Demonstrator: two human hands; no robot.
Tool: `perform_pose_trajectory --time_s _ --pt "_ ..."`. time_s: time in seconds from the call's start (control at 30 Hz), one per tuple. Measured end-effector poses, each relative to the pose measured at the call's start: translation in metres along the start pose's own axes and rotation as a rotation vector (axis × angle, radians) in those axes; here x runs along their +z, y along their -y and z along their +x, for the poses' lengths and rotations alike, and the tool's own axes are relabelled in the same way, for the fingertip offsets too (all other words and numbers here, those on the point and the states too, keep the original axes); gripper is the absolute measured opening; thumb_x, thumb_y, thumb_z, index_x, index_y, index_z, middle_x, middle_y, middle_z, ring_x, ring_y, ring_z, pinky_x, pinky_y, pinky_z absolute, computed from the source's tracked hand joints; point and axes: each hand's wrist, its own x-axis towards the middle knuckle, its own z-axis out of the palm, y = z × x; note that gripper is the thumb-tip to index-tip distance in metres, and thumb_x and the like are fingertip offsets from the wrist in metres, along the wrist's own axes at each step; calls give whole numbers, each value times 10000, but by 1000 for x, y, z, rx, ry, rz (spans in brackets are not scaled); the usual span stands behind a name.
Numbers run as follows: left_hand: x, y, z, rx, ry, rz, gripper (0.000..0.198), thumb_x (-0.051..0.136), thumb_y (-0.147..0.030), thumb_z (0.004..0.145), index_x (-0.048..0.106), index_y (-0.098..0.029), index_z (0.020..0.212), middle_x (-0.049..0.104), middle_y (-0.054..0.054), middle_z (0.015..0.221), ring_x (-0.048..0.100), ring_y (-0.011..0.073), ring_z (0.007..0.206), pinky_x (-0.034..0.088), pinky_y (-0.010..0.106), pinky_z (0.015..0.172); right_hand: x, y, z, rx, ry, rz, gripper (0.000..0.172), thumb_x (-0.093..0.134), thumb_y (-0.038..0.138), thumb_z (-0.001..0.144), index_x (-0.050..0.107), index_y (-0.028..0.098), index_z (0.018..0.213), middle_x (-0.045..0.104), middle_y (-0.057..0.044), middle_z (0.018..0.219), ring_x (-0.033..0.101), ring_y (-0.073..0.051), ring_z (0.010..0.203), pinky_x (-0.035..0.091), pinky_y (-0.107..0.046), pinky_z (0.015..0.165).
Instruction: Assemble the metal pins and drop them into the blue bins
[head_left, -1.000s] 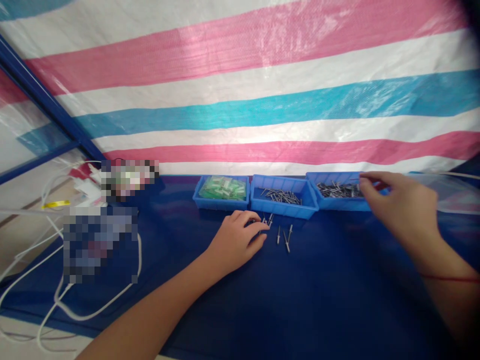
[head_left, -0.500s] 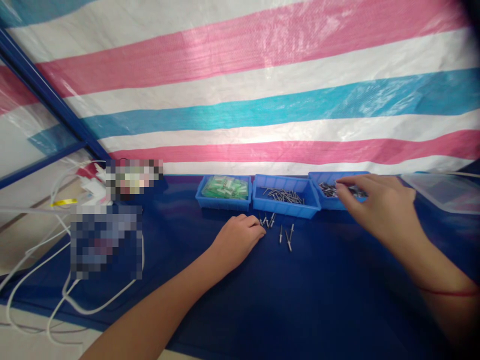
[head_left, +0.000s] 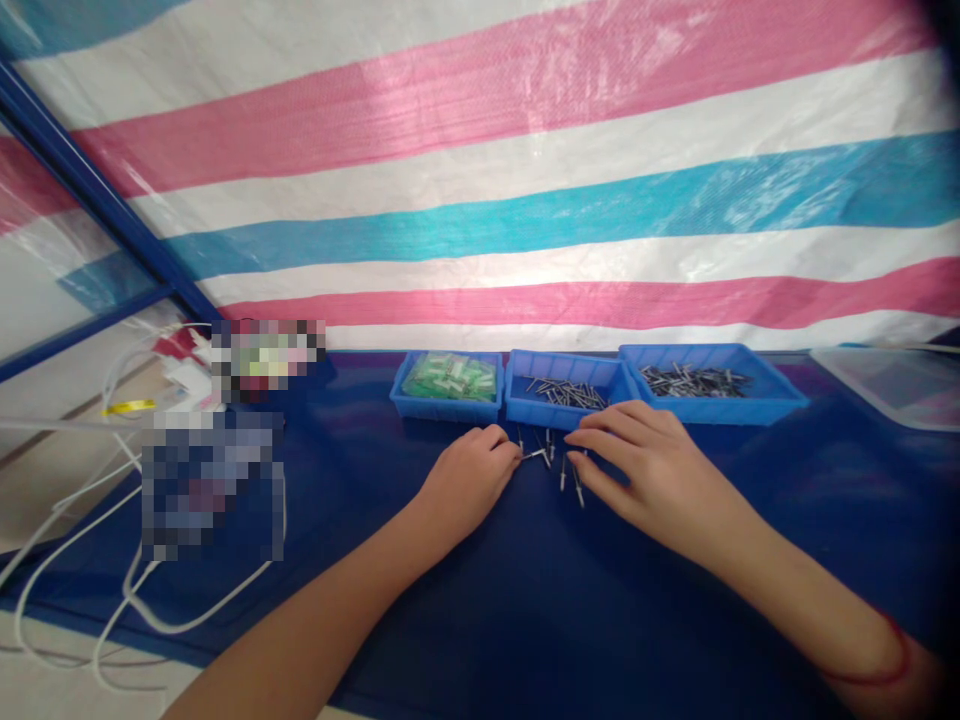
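My left hand (head_left: 469, 475) rests on the dark blue table with its fingers closed. A thin silver blind rivet (head_left: 535, 454) sticks out to the right from its fingertips. My right hand (head_left: 649, 460) hovers over the table from the right, thumb and index finger apart, nothing visible between them. Several loose blind rivets lie between the two hands, among them a rivet (head_left: 563, 480) just left of my right thumb. Behind them stands a blue bin (head_left: 551, 408) with rivets in it; my right hand covers part of its right front corner.
On the left is a blue bin (head_left: 450, 408) with green-and-white packets (head_left: 454, 377). Another blue bin (head_left: 739, 408) of metal rivets stands at the right, beside a clear plastic lid or tray (head_left: 892, 390). White cables (head_left: 202, 615) loop at the left. A striped sheet (head_left: 525, 200) hangs behind.
My right hand has moved left and down from the right bin to the loose rivets. My left hand stays nearly in place, and a rivet at its fingertips now points sideways.
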Motion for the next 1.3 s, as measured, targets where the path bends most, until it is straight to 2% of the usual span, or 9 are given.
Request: perform_pose_trajectory --time_s 0.13,0.27,0.47,0.6,0.73,0.87,1.03,1.13,1.3 --pt "-3 0 -1 -14 -3 -32 242 410 -214 960 617 -166 1075 614 72 989 593 186 910 485 313 838 1 7 0 -8 33 42 199 511 281 901 685 195 947 674 -83 978 567 -234 956 413 -388 814" --pt "-6 -1 -2 -29 18 60 238 421 -210 955 621 -179 1080 634 69 975 602 189 876 473 300 785 4 9 0 -13 76 61 195 505 268 904 682 197 944 672 -78 968 564 -227 944 411 -394 834" --pt "-9 -1 -3 -62 -44 99 244 436 -218 947 624 -189 1100 651 68 984 594 213 878 451 341 787 9 11 0 13 94 120 186 514 257 892 684 207 950 680 -74 966 582 -229 942 431 -406 844" --pt "-11 -7 -3 -111 -123 -281 264 436 -217 945 601 -176 1146 643 72 1054 601 192 949 461 316 861 16 19 -1 197 37 304 224 545 301 874 663 199 1034 687 -80 976 606 -231 905 477 -391 808" --pt "-11 -18 -4 -156 -171 -745 265 500 -228 910 568 -192 1163 642 36 984 623 152 895 484 262 829 18 27 0 430 27 594 227 542 363 876 675 210 980 695 -47 847 613 -181 716 494 -311 645" --pt "-9 -23 -6 -210 -153 -1055 314 526 -255 892 515 -190 1199 600 25 947 631 123 767 498 246 735 15 29 2 490 56 812 237 535 398 878 674 209 910 686 -32 818 593 -169 697 471 -292 626" --pt "-9 -21 -5 -271 -145 -1189 333 632 -285 822 561 -176 1129 605 24 917 592 121 776 467 233 722 12 28 3 554 43 946 230 571 412 856 652 198 837 637 -13 743 552 -135 635 445 -259 582" --pt "-10 -20 -3 -321 -98 -1254 239 655 -270 795 612 -139 990 606 16 832 564 105 704 449 225 682 13 28 2 599 19 967 233 563 418 860 642 201 827 625 -12 738 543 -131 622 435 -254 556" --pt "-7 -19 -2 -356 -109 -1321 169 675 -254 771 623 -128 871 592 -4 738 534 92 664 422 213 650 14 28 0 503 55 880 178 560 356 866 635 219 950 651 -27 886 589 -156 747 462 -276 643"
